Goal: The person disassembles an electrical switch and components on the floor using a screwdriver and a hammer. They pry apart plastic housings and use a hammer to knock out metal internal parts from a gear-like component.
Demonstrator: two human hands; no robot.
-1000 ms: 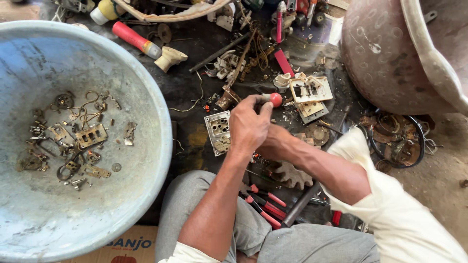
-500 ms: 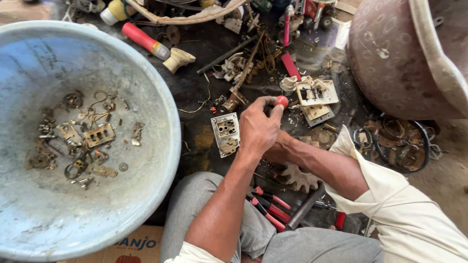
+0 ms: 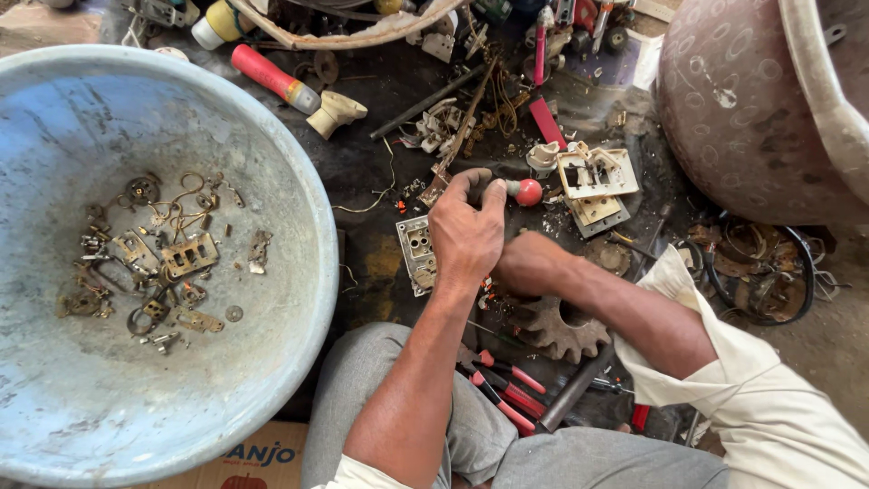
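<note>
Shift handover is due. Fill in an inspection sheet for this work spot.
Surface: dark, grimy floor, littered all over.
Job's things: red-knobbed tool in the left hand; pale switch plate under the hands.
Clutter: gear, red-handled pliers, more switch plates, red-handled screwdriver; metal scraps in the blue basin.
Grippers: left hand closed on the tool; right hand mostly hidden behind it, grip unclear.
Cables: thin wire by the plate; black coil at right.
Surroundings: brown tub upper right; cardboard box at the bottom edge.
</note>
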